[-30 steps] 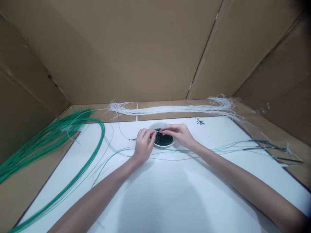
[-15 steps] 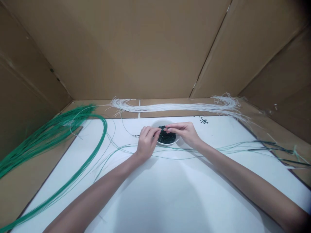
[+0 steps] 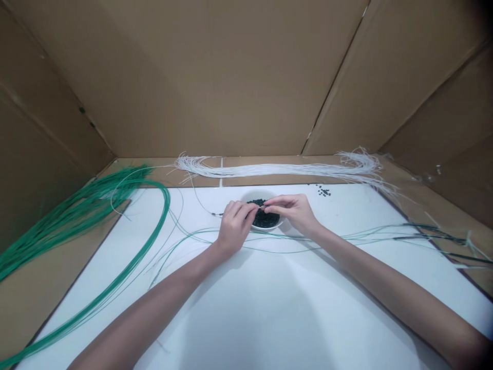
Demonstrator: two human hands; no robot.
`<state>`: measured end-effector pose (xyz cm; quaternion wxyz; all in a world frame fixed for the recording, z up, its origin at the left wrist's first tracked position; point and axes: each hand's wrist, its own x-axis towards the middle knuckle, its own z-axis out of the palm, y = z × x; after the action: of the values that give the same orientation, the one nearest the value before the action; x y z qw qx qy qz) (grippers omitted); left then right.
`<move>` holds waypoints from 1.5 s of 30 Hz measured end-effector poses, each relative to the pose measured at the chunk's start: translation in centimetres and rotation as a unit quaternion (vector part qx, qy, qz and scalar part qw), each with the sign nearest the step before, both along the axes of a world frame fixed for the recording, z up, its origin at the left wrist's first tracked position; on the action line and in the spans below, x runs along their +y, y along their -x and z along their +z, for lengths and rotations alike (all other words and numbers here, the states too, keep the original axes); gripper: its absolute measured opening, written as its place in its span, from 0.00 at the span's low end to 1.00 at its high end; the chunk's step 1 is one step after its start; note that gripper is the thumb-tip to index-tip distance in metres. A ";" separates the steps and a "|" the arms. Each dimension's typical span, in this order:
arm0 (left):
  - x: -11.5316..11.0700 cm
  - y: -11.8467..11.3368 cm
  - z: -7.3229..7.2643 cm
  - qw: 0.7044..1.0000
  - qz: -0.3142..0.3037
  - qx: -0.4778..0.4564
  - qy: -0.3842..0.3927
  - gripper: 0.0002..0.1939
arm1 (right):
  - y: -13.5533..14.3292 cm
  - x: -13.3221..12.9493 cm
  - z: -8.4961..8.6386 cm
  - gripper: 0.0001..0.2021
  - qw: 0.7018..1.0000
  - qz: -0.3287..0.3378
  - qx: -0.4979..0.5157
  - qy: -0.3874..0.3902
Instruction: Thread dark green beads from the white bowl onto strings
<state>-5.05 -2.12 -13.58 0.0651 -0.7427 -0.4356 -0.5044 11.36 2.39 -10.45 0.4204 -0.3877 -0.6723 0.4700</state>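
My left hand (image 3: 234,226) is closed in a pinch on a thin white string (image 3: 200,199). A few dark beads (image 3: 216,214) sit on the string just left of the knuckles. Facing it, my right hand (image 3: 295,210) has thumb and forefinger pinched together at the string's tip; whatever is between them is too small to make out. Both sets of fingertips almost meet above a white bowl (image 3: 280,224). Inside the bowl lie many small dark beads (image 3: 264,218).
Green strands (image 3: 154,241) curve along the left side. A bundle of white strings (image 3: 269,170) lies at the back by the cardboard wall (image 3: 215,77). Loose dark beads (image 3: 324,191) are scattered behind the bowl. Beaded green strings (image 3: 435,232) stretch to the right edge.
My left fingertips have moved slightly right, nearer to my right fingertips. The beads on the string left of my hand have shifted a little to the right.
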 end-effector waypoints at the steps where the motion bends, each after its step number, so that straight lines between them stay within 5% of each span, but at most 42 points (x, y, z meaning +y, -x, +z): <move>1: 0.0 0.0 0.0 1.000 0.001 0.000 0.002 0.05 | 0.0 0.0 0.0 0.09 1.000 -0.001 0.000 -0.001; 9: 0.1 -0.1 -0.1 1.000 0.004 -0.003 0.003 0.06 | 0.1 0.1 -0.3 0.10 1.000 -0.002 0.006 -0.021; 23: 0.1 0.1 -0.6 0.999 0.039 0.033 -0.016 0.06 | -0.3 -0.1 -0.3 0.05 0.969 0.003 -0.137 -0.206; 45: 0.2 0.1 -0.8 0.999 0.047 0.022 -0.013 0.07 | -0.4 0.1 -0.1 0.07 0.973 0.027 -0.141 -0.178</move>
<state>-5.19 -1.93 -14.35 0.1075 -0.7316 -0.4619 -0.4897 11.77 2.46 -10.55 0.3709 -0.3507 -0.8079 0.2945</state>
